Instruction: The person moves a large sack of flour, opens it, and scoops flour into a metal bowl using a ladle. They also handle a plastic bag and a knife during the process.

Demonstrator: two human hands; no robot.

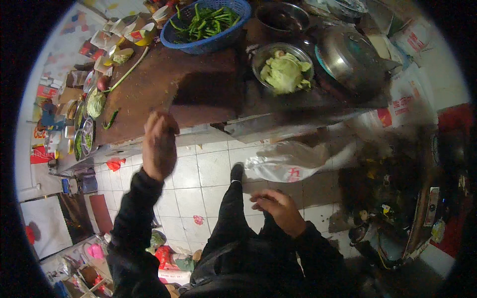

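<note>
My left hand (160, 145) is raised near the front edge of the brown wooden table (141, 89), back of the hand upward. Its fingers curl loosely, somewhat blurred, and I see nothing in them. Low in front of my body, my right hand (281, 210) hangs over my leg with relaxed, slightly parted fingers and holds nothing. A green chili pepper (111, 119) lies on the table left of my left hand. Farther back stands a blue plastic basket (175, 45) of green chili peppers (208, 24). A metal bowl (257, 63) holds cabbage (285, 72).
A green onion (128, 70), a red onion (103, 83) and a cabbage (96, 103) are at the table's left. Plates of cut vegetables (87, 136) stand nearby. At right is a lidded metal pot (348, 59). A plastic bag (288, 164) hangs below the table edge over tiled floor (186, 203).
</note>
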